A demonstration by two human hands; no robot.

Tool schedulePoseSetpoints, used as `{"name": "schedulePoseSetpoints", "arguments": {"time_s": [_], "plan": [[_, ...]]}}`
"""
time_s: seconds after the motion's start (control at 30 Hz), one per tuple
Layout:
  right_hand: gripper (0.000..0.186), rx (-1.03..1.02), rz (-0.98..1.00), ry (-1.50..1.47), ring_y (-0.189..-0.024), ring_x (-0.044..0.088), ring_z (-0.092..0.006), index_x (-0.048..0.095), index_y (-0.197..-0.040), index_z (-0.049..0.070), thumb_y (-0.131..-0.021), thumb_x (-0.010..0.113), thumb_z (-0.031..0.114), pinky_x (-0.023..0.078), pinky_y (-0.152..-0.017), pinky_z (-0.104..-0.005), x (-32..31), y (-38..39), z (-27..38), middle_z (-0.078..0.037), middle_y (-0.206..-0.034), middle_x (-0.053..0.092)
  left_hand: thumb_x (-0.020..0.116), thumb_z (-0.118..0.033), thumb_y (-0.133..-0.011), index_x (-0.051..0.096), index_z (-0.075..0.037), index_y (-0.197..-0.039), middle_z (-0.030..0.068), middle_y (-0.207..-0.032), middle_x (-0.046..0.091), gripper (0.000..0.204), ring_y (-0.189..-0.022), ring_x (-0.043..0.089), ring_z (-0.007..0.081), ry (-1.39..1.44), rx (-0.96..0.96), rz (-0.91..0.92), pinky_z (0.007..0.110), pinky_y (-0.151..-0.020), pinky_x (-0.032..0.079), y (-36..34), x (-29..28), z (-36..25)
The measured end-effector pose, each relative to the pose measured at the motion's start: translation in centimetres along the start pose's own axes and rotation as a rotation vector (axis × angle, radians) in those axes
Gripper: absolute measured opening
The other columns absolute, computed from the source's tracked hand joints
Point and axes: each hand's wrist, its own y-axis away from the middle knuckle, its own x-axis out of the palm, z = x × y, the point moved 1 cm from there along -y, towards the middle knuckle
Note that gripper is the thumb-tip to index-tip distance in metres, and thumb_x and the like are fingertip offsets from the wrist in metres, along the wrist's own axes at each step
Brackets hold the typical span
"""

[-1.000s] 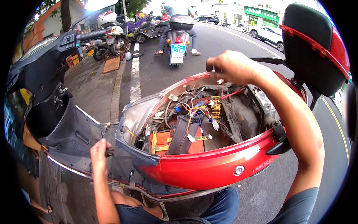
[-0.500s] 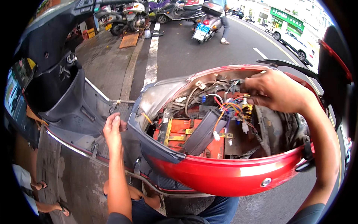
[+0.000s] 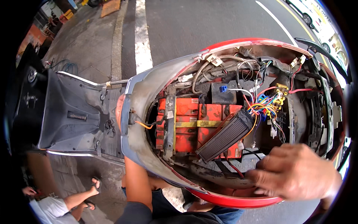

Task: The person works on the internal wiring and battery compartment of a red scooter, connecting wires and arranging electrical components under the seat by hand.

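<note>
My left hand (image 3: 120,112) is at the front end of the scooter's body shell (image 3: 143,89), mostly hidden behind its grey edge; its fingers do not show. My right hand (image 3: 294,171), a little blurred, is over the near red side panel (image 3: 238,199). Its fingers curl inward, and whatever they may hold is hidden. Inside the open body lie red batteries (image 3: 186,108) under a yellow strap (image 3: 209,123). A black finned controller (image 3: 225,136) lies slantwise on top. From its upper end, coloured wires (image 3: 263,106) run towards a yellow terminal block (image 3: 281,91).
A blue connector (image 3: 223,89) and a white connector (image 3: 273,132) hang loose. Left of the body is the grey footboard (image 3: 84,112). Someone in sandals (image 3: 96,184) is at the lower left. Beyond the scooter runs a road (image 3: 194,26), with a white car (image 3: 305,13) at the upper right.
My right hand has come from the far side wiring to the near right rim. My left hand has moved from above the footboard to behind the shell's front edge. The view has tilted down.
</note>
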Motion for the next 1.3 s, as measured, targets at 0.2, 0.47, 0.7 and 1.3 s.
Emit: {"name": "schedulePoseSetpoints", "arguments": {"time_s": [0.2, 0.47, 0.7, 1.3], "plan": [[0.028, -0.126, -0.06, -0.249, -0.068, 0.056, -0.0173, 0.061, -0.106, 0.006, -0.082, 0.065, 0.02, 0.045, -0.058, -0.0302, -0.4, -0.5, 0.3, -0.001, -0.075, 0.051, 0.054, -0.019, -0.098, 0.062, -0.005, -0.112, 0.0042, -0.092, 0.067, 0.021, -0.079, 0.063, 0.0119, -0.038, -0.166, 0.02, 0.025, -0.072, 0.051, 0.4, 1.0, 0.3], [0.019, -0.027, -0.073, -0.332, -0.08, 0.061, -0.0243, 0.056, -0.087, 0.006, -0.079, 0.064, 0.022, 0.051, -0.068, -0.0368, 0.6, -0.2, -1.0, -0.007, -0.081, 0.057, 0.051, -0.018, -0.099, 0.061, -0.005, -0.114, 0.005, -0.096, 0.067, 0.022, -0.081, 0.064, 0.0133, 0.39, -0.594, -0.08, 0.026, -0.074, 0.052, 2.8, -4.3, 2.0], [0.019, 0.091, -0.16, -0.312, -0.083, 0.062, -0.0302, 0.06, -0.088, 0.006, -0.082, 0.066, 0.023, 0.052, -0.074, -0.041, 0.4, 0.0, -3.4, -0.01, -0.083, 0.061, 0.054, -0.015, -0.096, 0.055, -0.001, -0.121, 0.0108, -0.109, 0.066, 0.029, -0.095, 0.066, 0.0209, -0.289, -0.835, 0.209, 0.035, -0.087, 0.053, 11.5, -9.4, -9.7], [0.033, 0.643, -0.343, -0.113, -0.076, 0.06, -0.0294, 0.059, -0.079, 0.008, -0.082, 0.069, 0.04, 0.048, -0.069, -0.0425, 2.9, 7.4, 5.9, -0.01, -0.075, 0.061, 0.063, -0.016, -0.092, 0.06, 0.001, -0.117, 0.0074, -0.097, 0.067, 0.031, -0.088, 0.063, 0.0133, -0.532, -0.799, 0.378, 0.028, -0.08, 0.051, 11.5, -11.5, -26.9]]}}
